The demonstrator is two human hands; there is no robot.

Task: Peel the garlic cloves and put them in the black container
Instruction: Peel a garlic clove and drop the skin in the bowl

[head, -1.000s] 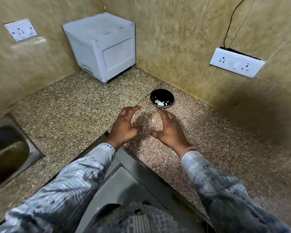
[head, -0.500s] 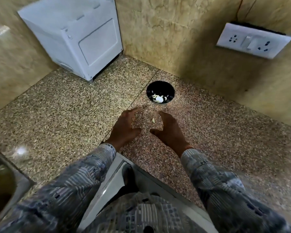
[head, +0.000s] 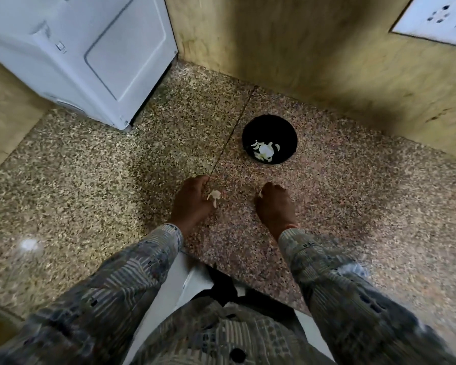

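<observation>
1. The left hand (head: 192,204) curls its fingers round a clove (head: 214,196), which juts out at the fingertips toward the other hand.
2. The right hand (head: 274,206) is curled too, pinching a pale scrap (head: 260,193) at its fingertips.
3. The container (head: 269,125) stands on the counter (head: 90,167) just beyond both hands, with white garlic pieces (head: 265,151) inside.

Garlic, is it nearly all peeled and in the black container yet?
Done: some white garlic pieces already lie in the black container. In hand: the left hand pinches a garlic clove, and the right hand pinches a small pale scrap, likely skin. Left: that clove has not gone in yet.
</observation>
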